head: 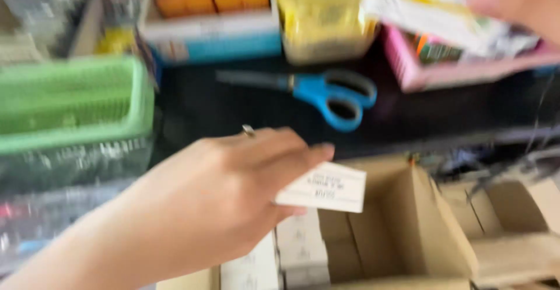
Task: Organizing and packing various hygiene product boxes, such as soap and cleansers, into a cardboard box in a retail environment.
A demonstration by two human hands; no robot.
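Left hand [233, 191] pinches white card [324, 186]; right hand [519, 4] (blurred) apparently grips packets [431, 10].

Bare left hand [216, 202] with a thin ring [248, 130] on one finger, sleeveless forearm; right hand [519, 4] bare too.

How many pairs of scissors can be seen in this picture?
1. The blue-handled scissors lie on the dark surface, between the green basket and the pink tray. Others may be hidden in the blurred containers.
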